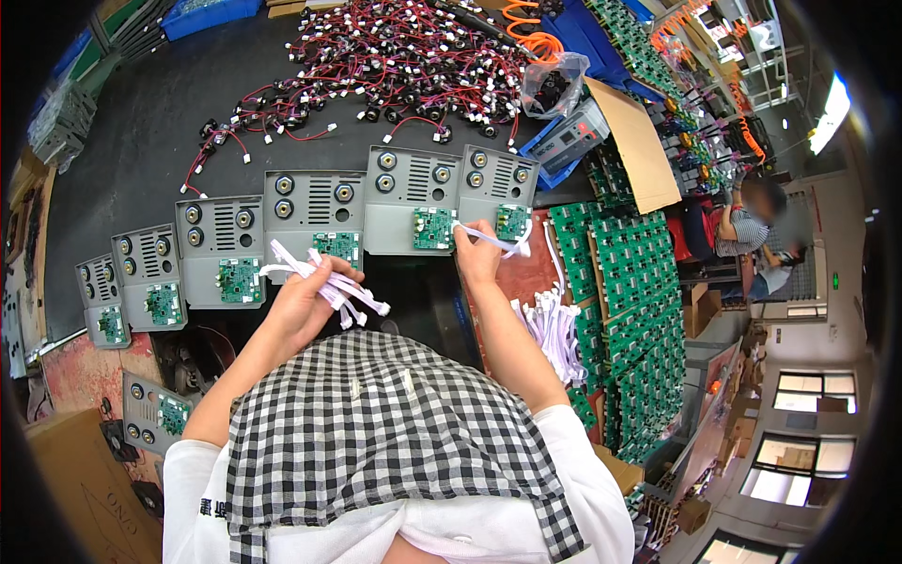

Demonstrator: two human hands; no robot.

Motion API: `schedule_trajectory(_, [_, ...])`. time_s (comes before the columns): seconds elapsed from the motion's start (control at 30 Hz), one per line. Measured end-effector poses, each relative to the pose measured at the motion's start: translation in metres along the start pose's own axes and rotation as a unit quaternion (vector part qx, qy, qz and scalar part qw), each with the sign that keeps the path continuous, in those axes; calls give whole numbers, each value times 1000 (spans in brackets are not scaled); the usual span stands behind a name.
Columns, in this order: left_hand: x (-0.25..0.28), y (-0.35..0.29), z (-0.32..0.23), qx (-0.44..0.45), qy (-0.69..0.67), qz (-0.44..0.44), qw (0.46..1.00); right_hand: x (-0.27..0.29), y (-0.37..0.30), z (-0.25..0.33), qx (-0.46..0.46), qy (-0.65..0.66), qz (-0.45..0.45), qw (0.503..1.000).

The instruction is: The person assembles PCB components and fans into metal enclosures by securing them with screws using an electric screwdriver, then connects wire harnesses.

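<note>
My left hand (303, 303) is closed around a bundle of white flat cables (355, 305) with small white connectors, in front of the middle metal panel. Pinched in my right hand (479, 252) is one white cable (500, 241), whose far end crosses in front of the rightmost panel. The right fingertips are at the edge of a green circuit board (433, 228) on a grey metal panel (399, 193); whether the connector touches the board's socket, I cannot tell. Several such slotted panels stand in a curved row, each with a green board and round metal-ringed fittings.
More white cables (552, 329) lie on the red surface by my right forearm, beside stacked green circuit boards (639, 310). Behind the panels is a pile of red and black wired parts (395, 66). A cardboard sheet (634, 146) leans at right; people (742, 226) sit beyond.
</note>
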State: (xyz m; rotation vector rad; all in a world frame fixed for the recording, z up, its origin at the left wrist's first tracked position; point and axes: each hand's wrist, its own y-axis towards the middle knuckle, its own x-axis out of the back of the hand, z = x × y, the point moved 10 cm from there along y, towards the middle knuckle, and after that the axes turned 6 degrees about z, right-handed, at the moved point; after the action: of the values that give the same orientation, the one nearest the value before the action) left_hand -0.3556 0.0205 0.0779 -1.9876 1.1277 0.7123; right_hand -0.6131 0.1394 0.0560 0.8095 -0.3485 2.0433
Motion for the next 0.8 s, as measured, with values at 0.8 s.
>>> schedule_trajectory(0.8, [30,5,-25,-80,-130,-22,988,-49,6,-40,-256,110,223,934])
